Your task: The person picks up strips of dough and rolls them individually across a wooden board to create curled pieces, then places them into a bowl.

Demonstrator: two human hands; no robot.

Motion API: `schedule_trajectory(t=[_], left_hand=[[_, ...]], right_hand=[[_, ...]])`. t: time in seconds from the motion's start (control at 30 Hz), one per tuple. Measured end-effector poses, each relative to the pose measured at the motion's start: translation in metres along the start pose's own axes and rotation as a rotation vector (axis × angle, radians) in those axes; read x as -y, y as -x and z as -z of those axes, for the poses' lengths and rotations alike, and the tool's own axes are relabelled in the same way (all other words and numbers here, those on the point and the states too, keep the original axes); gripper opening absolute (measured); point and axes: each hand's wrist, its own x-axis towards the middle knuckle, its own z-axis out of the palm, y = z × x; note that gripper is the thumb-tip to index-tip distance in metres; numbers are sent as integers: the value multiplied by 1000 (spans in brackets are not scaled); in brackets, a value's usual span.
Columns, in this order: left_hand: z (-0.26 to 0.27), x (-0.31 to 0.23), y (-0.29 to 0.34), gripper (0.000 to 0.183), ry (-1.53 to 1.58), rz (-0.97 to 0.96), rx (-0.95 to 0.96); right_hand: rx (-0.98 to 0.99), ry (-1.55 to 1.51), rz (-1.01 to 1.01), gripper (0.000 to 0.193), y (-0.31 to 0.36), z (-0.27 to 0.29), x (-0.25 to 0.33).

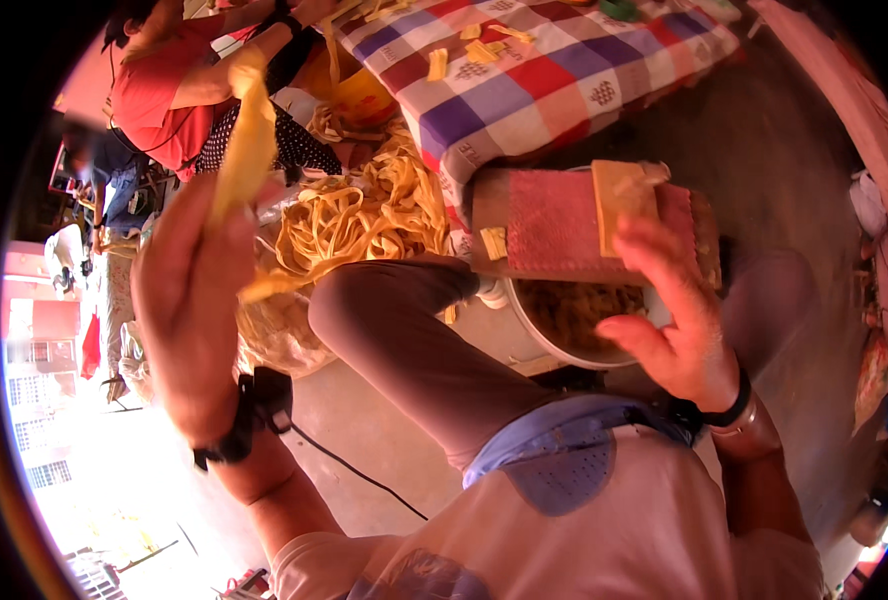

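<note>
While the left hand (189, 290) is raised with thumb and fingers pinching a yellow strip (248, 140) that sticks up past the fingertips, the right hand (679, 325) is well off to its right, empty, thumb and fingers spread. Blur hides the exact grip on the strip; it looks soft and could tear, so a light, even pinch seems best.

Just past the right fingertips is a wooden block (616, 205), on a pink cloth (554, 215) over a board (489, 200); I cannot tell whether a finger touches it. If that hand takes the block, a flat palm on top, fingertips clear of the edge, would likely be steadiest.

Left of the right hand, a short yellow piece (494, 242) lies on the board, and under the board a white bucket (562, 353) holds brownish pieces (574, 300).

Right of the left hand is a plastic bag (279, 335), and beyond it a tangled heap (364, 225) of strips, where a dangling end could snag. Farther off, ahead of both hands, a checked tablecloth (509, 110) carries more pieces (482, 50); beyond the left hand is a person (159, 110) in a red shirt.
</note>
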Motion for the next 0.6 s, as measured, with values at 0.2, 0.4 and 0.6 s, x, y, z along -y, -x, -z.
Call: schedule_trajectory(t=[0.2, 0.4, 0.6], left_hand=[[-96, -54, 49, 21, 28, -453, 781], [-126, -34, 72, 12, 166, -151, 731], [-182, 4, 88, 11, -72, -29, 968]], right_hand=[[-193, 190, 361, 45, 20, -5, 7], [188, -47, -180, 5, 100, 45, -30], [239, -1272, -822, 57, 138, 59, -30]])
